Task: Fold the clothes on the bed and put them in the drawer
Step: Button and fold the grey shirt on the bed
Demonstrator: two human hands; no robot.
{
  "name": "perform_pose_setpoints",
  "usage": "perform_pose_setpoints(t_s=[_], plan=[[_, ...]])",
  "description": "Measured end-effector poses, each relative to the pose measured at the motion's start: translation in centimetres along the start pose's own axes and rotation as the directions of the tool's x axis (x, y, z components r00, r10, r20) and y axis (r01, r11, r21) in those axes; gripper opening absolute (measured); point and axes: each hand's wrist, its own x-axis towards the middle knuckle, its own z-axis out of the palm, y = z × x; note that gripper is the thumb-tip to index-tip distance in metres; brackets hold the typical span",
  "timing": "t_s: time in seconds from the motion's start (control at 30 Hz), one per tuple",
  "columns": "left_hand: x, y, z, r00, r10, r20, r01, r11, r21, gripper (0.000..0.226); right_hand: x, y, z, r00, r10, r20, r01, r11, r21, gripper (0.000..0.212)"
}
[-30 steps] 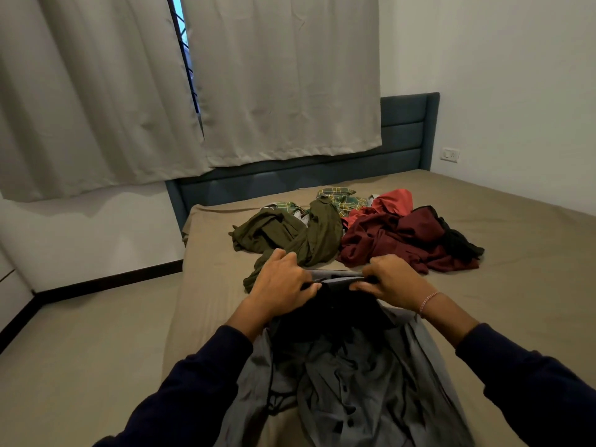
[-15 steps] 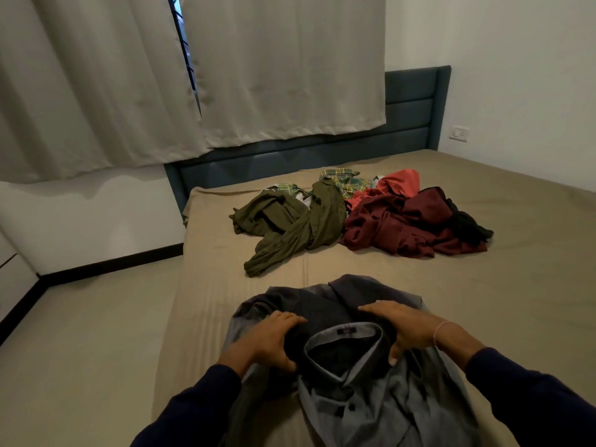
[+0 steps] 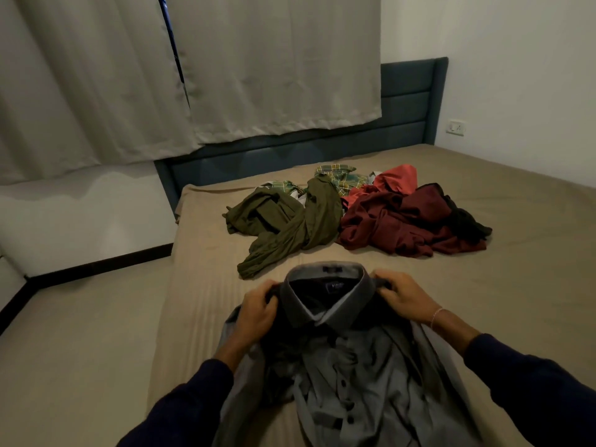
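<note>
A grey button-up shirt (image 3: 348, 382) lies front-up on the near part of the bed (image 3: 532, 285), its collar pointing away from me. My left hand (image 3: 258, 309) grips the shirt at the left shoulder beside the collar. My right hand (image 3: 403, 298) grips the right shoulder. Farther up the bed lies a pile of unfolded clothes: an olive green garment (image 3: 290, 227), a green plaid shirt (image 3: 342, 175), dark red garments (image 3: 396, 227), an orange-red piece (image 3: 396, 180) and a black piece (image 3: 467, 221). No drawer is in view.
The bed has a tan sheet and a dark blue headboard (image 3: 409, 101) at the far end. Beige curtains (image 3: 225, 69) hang behind it. Tan floor (image 3: 74, 350) runs along the bed's left side. A wall socket (image 3: 455, 127) sits on the right wall.
The shirt was drawn toward me, then turned so its collar and buttoned front face up. Both hands moved from the middle of the collar out to the shoulders.
</note>
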Motion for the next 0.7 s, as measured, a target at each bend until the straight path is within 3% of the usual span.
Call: perform_pose_setpoints(t_s=[0.07, 0.13, 0.23, 0.33, 0.4, 0.53, 0.7], plan=[[2.0, 2.5, -1.1, 0.994, 0.028, -0.103, -0.03, 0.999, -0.021, 0.021, 1.7, -1.9, -1.4, 0.988, 0.005, -0.157, -0.006, 1.0, -0.005, 0.019], [4.0, 4.7, -2.8, 0.984, 0.064, -0.164, -0.064, 0.998, 0.005, 0.018, 3.4, -4.0, -3.5, 0.975, -0.032, -0.219, 0.014, 0.997, -0.081, 0.016], [6.9, 7.0, -6.2, 0.967, 0.113, -0.227, -0.089, 0.99, 0.113, 0.023, 5.8, -6.4, -8.1, 0.957, -0.101, -0.272, 0.051, 0.981, -0.185, 0.009], [9.0, 8.7, -10.5, 0.929, 0.192, -0.315, -0.129, 0.969, 0.209, 0.033, 6.8, -8.9, -14.0, 0.962, -0.103, -0.253, 0.046, 0.974, -0.22, 0.02], [9.9, 9.7, -13.1, 0.907, 0.223, -0.359, -0.132, 0.957, 0.26, 0.026, 7.0, -10.1, -17.7, 0.972, -0.089, -0.22, 0.034, 0.97, -0.241, 0.033], [11.5, 13.5, -18.0, 0.874, 0.312, -0.373, -0.206, 0.933, 0.295, 0.02, 7.4, -12.3, -23.1, 0.963, -0.171, -0.206, 0.079, 0.918, -0.389, 0.03], [13.0, 20.0, -23.5, 0.854, 0.373, -0.363, -0.248, 0.905, 0.346, 0.011, 8.3, -14.4, -28.5, 0.854, -0.232, -0.465, 0.009, 0.901, -0.433, 0.012]])
